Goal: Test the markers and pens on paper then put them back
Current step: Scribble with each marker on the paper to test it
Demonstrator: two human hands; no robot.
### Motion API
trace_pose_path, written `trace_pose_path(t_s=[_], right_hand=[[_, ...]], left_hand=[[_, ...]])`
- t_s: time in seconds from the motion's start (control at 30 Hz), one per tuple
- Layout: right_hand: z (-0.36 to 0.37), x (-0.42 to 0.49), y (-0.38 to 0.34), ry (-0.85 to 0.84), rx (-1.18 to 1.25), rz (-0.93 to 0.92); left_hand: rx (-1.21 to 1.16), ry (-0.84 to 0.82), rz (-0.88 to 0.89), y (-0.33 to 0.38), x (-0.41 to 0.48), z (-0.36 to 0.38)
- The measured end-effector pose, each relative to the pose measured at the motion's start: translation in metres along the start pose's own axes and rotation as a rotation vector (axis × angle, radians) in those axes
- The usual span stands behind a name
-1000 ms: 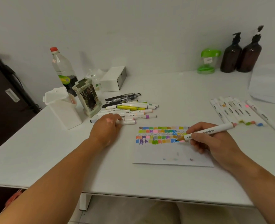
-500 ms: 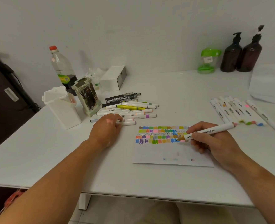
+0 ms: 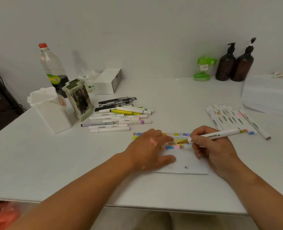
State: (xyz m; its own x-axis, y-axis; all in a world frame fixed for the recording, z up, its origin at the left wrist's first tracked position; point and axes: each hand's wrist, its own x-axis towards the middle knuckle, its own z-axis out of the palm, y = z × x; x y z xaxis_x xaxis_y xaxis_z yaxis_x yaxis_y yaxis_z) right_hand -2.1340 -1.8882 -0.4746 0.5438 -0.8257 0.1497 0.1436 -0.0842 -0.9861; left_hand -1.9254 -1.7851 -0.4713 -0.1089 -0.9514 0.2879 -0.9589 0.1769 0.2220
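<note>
A white sheet of paper (image 3: 187, 165) with rows of colour swatches lies on the white table (image 3: 87, 163). My right hand (image 3: 210, 146) grips a white marker (image 3: 215, 135) whose brownish tip touches the swatches. My left hand (image 3: 149, 146) rests flat on the paper's left part, fingers spread, covering some swatches. A heap of markers and pens (image 3: 119, 115) lies at centre left. A row of white markers (image 3: 228, 118) lies at the right.
A white lidded holder (image 3: 51, 110) and a patterned pen holder (image 3: 79, 98) stand at the left, with a plastic bottle (image 3: 52, 67) and a white box (image 3: 108, 81) behind. Two brown pump bottles (image 3: 235, 63), a green container (image 3: 203, 68) and stacked white paper (image 3: 270, 95) sit far right.
My left hand moved right from beside the marker heap onto the paper. My right hand stays on the marker with its tip at the swatches.
</note>
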Motion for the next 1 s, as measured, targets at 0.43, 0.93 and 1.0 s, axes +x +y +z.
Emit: trace_pose_path(t_s=[0.43,0.93,1.0], right_hand=[[-0.003,0.005,-0.01,-0.023,-0.242,0.106],[0.009,0.007,0.001,-0.028,-0.516,0.12],[0.009,0.007,0.0,-0.046,-0.533,0.121]], left_hand=[[0.059,-0.012,-0.136,0.005,-0.002,0.006],[0.023,-0.032,-0.199,0.006,-0.001,0.02],[0.019,-0.035,-0.2,0.007,-0.001,0.02]])
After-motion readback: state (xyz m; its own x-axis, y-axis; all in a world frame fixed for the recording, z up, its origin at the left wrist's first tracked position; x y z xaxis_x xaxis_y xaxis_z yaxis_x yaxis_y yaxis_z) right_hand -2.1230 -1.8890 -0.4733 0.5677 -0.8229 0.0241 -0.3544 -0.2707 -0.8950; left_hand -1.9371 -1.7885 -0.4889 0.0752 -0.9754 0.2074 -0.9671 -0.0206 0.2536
